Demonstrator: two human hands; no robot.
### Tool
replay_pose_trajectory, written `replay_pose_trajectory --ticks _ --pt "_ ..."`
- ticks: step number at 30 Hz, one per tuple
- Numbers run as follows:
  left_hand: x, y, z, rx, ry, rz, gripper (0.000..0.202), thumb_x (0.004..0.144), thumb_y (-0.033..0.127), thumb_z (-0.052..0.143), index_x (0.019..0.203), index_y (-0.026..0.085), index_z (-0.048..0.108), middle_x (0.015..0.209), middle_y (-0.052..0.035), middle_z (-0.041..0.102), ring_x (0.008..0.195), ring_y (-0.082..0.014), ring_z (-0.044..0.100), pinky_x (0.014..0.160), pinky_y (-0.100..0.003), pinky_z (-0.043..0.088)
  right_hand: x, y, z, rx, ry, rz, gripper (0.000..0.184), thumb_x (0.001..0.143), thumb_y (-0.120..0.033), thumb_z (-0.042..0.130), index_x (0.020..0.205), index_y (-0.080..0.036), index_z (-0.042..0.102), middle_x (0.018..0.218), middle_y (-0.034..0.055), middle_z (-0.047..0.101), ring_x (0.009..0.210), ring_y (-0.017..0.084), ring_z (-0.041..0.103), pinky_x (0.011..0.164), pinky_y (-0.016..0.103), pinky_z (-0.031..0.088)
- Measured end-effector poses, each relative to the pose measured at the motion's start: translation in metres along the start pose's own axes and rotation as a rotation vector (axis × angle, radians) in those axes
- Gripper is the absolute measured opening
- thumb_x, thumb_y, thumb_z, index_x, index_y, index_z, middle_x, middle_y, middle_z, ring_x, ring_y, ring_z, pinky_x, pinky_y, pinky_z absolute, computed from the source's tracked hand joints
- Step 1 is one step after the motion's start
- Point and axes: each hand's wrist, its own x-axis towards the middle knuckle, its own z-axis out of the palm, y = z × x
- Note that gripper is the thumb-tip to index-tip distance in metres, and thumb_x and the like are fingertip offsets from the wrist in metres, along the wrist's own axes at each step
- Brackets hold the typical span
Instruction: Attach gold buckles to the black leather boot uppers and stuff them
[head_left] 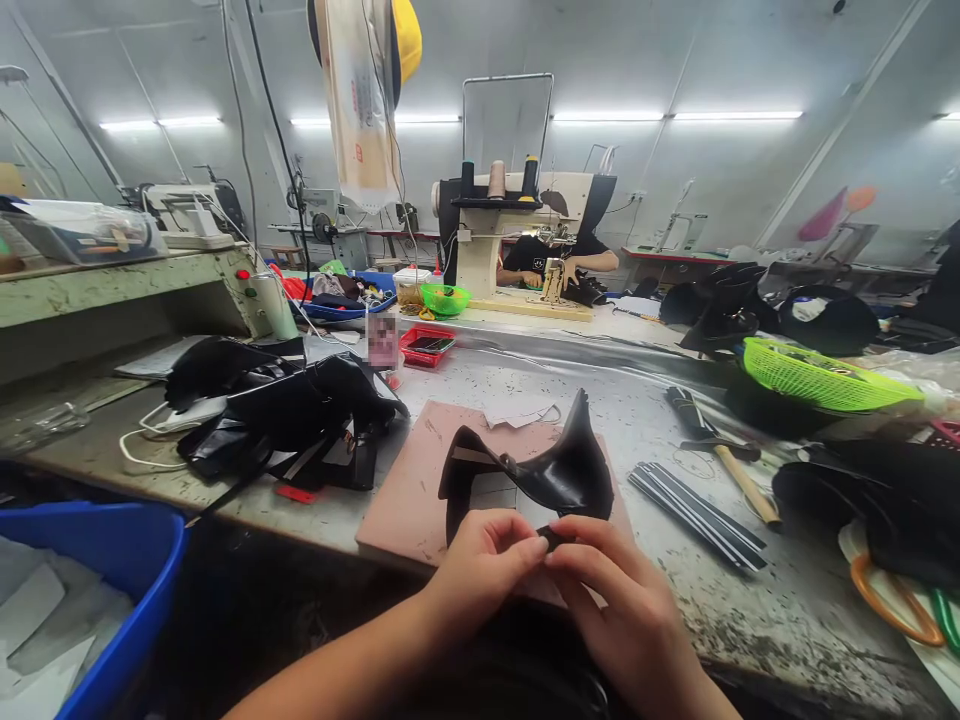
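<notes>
A curved piece of glossy black leather-like material [574, 470] stands bent on a pink board [401, 490] at the table's front edge. My left hand [480, 565] pinches its near edge between thumb and fingers. Close beside it, my right hand [619, 590] has its fingertips closed on the same edge, so the two hands almost meet. The fingers partly hide the spot they grip. A torn scrap of white paper [521, 416] lies on the board behind the piece.
Black-and-white strips [697, 515] and a wooden-handled hammer [746, 485] lie to the right. Black pieces [307, 400] are heaped at left, above a blue bin [169, 540]. A green basket [817, 375] stands at right. Across the table, another person's hands [574, 275] work at a sewing machine [480, 245].
</notes>
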Motion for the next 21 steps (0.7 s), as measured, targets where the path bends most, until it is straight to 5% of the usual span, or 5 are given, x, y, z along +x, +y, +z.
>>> replay_pose_trajectory --ticks 15,18,21 --pt "-0.005 -0.003 0.009 -0.080 -0.001 -0.003 0.025 0.065 0.035 0.060 0.058 0.016 0.047 0.049 0.0044 0.044 0.044 -0.0066 0.037 0.044 -0.019 0.029 -0.016 0.004 0.001 0.183 -0.076 0.146 0.012 0.083 -0.013 0.051 0.077 -0.022 0.056 0.104 0.0065 0.056 0.086 0.015 0.059 0.072 0.024 0.050" --pt "-0.004 -0.001 0.009 -0.158 0.002 -0.017 0.023 0.065 0.035 0.060 0.062 0.016 0.049 0.060 0.0023 0.050 0.046 -0.0066 0.041 0.043 -0.019 0.033 -0.015 0.002 -0.002 0.416 -0.092 0.245 0.009 0.085 -0.018 0.050 0.078 -0.023 0.052 0.107 0.0060 0.058 0.097 0.018 0.058 0.081 0.028 0.049" --pt "-0.002 -0.001 -0.001 -0.197 0.022 -0.063 0.020 0.061 0.029 0.061 0.059 0.016 0.046 0.063 0.0008 0.054 0.050 -0.0083 0.047 0.047 -0.020 0.039 -0.017 -0.002 -0.011 0.837 0.021 0.419 0.009 0.089 -0.027 0.045 0.081 -0.026 0.046 0.074 -0.0011 0.060 0.075 0.014 0.061 0.084 0.034 0.049"
